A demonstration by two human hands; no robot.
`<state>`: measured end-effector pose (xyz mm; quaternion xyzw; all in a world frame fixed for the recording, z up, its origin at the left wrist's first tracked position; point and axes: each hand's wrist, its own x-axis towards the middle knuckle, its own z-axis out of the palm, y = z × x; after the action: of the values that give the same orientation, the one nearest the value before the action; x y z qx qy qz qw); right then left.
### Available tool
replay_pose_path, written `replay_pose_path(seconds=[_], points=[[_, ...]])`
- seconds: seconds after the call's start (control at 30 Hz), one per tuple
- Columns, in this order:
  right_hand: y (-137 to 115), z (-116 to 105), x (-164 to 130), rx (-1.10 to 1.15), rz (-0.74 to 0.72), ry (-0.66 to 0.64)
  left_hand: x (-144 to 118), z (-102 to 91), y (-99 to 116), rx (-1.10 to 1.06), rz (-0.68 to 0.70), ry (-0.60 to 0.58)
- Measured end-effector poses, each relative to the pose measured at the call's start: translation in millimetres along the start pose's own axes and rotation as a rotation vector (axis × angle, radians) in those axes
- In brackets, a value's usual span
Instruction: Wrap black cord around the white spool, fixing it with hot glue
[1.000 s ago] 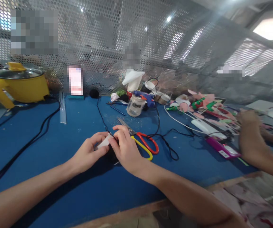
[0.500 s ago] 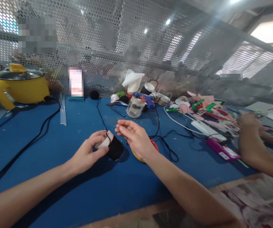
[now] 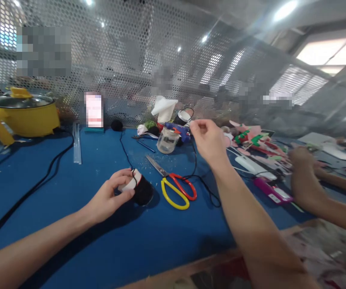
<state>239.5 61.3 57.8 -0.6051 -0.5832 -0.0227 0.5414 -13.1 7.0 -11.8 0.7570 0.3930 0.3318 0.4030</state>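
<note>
My left hand (image 3: pixel 112 196) is closed around a white paper cup (image 3: pixel 129 184) lying on its side, its outer wall wrapped in black yarn (image 3: pixel 143 190). A strand runs from the cup up to a black yarn ball (image 3: pixel 116 125). My right hand (image 3: pixel 210 142) is raised with curled fingers beside the blue glue gun (image 3: pixel 177 130), which rests on a clear jar (image 3: pixel 167 141). What its fingertips hold, if anything, I cannot make out. Between my hands lie scissors (image 3: pixel 175 192) with one red and one yellow handle loop.
A yellow electric pot (image 3: pixel 25 118) stands at the left, its black cord crossing the table. Clear glue sticks (image 3: pixel 77 144) and a phone (image 3: pixel 94 110) are behind. Pink and green pieces (image 3: pixel 251 136), a white power strip (image 3: pixel 255 167) and another person's arm (image 3: pixel 305 180) are at the right.
My right hand has moved up and right from beside the cup to the glue gun, its fingers curling in. The scissors are now uncovered. My left hand keeps the cup.
</note>
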Motion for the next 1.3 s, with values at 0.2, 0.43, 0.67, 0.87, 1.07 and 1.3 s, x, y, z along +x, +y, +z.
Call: replay_pose_path(seconds=[0.2,0.43,0.67,0.87,1.07,1.3], points=[[31,20,42,0.098,0.554,-0.474,0,-1.2,0,0.012,0.007,-0.019],[35,40,38,0.305,0.673,-0.515,1,-3.4,3,0.023,0.001,-0.024],[32,50,27,0.457,0.483,-0.280,0,-2.5,3,-0.004,-0.002,-0.018],[0,29,3,0.546,0.305,-0.236,0,-4.4,2,-0.002,-0.018,-0.014],[-26,-1,-55,0.552,0.344,-0.717,3,-8.7,0,0.004,-0.004,0.015],[-29,-9,-84,0.332,0.272,-0.905,6,-12.2,-8,-0.043,-0.048,0.024]])
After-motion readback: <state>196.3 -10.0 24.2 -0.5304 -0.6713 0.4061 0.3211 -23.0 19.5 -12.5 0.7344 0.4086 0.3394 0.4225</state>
